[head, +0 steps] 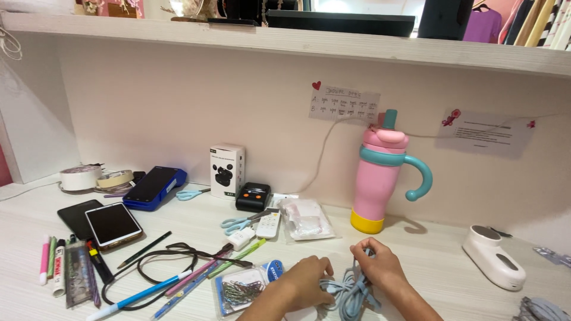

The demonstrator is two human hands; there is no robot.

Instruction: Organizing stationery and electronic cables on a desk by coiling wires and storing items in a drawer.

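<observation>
— Where is the cord found?

— The light blue cord [351,291] is seen at the bottom centre of the frame, bunched in loose loops on the white desk [440,261]; it lies directly between the two hands, so no reach is called for.

— How are the hands set on it?

— Both are closed on it; the right hand [376,266] is pinched on the upper end of the bundle, its fingers curled over the strands; the left hand [304,283] is folded against the left side of the loops; the hands are kept close together, just apart.

— And the long axis?

— The strands are run roughly from upper centre down toward the lower edge of the frame; the right hand is placed at the higher end, the left hand slightly lower and beside it.

— What is found around it?

— A clear packet of paper clips [241,291] is seen just left of the left hand; pens [178,284] and a black cable [160,261] are spread further left; a pink tumbler [380,172] is stood upright above the hands, well apart.
</observation>
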